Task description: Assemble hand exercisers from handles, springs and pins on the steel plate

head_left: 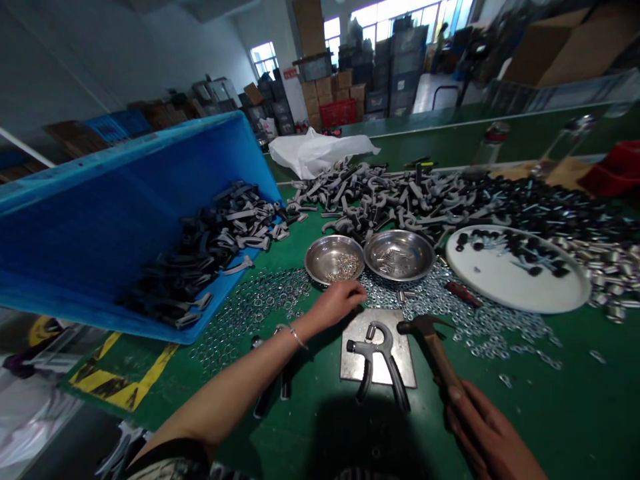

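My right hand (483,423) is wrapped round the wooden handle of a claw hammer (437,350), its head close to the right edge of a metal plate (353,363). On that plate lies a grey hand grip strengthener (383,350) with black handles and a small spring at its top. My left hand (340,300) is just above the plate's upper left corner, in front of a steel bowl (327,257) of tiny metal parts. Its fingers are curled together, and what they hold, if anything, is hidden. A second steel bowl (400,257) with small pins stands beside the first.
A blue bin (125,173) of grey handles lies tipped at left. Behind the bowls are piled handles (380,193). To the right are a white oval tray (500,280) with black-headed bolts, a red-handled tool (463,293) and metal sleeves (610,263). Small rings (270,297) cover the green table.
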Demonstrator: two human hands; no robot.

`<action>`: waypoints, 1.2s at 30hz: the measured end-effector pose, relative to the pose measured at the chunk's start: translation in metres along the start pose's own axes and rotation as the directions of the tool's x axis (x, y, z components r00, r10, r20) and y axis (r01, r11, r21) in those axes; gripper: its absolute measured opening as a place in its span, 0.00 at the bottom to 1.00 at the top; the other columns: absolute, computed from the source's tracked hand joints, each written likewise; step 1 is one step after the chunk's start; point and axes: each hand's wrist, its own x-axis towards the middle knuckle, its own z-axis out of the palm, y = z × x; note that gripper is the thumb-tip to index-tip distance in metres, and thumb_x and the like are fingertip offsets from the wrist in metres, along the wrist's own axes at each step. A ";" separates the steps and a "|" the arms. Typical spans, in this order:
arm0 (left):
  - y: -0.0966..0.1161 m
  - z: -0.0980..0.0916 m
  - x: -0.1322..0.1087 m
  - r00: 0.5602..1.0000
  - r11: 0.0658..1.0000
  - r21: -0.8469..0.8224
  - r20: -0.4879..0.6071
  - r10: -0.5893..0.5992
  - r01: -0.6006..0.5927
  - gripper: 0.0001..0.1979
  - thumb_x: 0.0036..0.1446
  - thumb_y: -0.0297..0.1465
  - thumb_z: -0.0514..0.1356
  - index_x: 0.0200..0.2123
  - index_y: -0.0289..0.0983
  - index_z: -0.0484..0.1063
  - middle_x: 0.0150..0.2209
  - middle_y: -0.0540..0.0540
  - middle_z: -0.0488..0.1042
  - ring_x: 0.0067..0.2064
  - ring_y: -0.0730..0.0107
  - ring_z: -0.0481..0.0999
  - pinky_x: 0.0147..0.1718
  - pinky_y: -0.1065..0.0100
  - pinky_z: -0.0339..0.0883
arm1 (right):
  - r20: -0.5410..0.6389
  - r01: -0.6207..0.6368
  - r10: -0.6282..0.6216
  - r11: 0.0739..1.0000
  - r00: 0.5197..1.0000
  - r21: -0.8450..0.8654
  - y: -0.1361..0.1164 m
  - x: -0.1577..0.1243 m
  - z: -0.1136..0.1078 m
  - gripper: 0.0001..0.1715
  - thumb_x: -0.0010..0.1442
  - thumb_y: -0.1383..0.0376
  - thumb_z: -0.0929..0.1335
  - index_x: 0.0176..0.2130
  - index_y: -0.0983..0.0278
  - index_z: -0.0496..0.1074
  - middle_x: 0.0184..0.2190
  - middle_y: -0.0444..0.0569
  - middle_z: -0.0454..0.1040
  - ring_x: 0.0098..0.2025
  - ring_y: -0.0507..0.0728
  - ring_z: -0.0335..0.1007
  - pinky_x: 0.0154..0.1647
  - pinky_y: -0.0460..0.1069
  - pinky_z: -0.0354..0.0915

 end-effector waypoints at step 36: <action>0.028 0.036 -0.073 0.990 0.990 0.133 -0.129 0.057 -0.040 0.08 0.67 0.33 0.54 0.45 0.37 0.68 0.44 0.43 0.71 0.47 0.60 0.70 0.49 0.58 0.64 | 0.287 0.419 -0.315 0.781 0.905 -0.463 -0.070 0.004 -0.036 0.29 0.65 0.45 0.62 0.57 0.55 0.71 0.54 0.53 0.77 0.54 0.68 0.73 0.55 0.57 0.68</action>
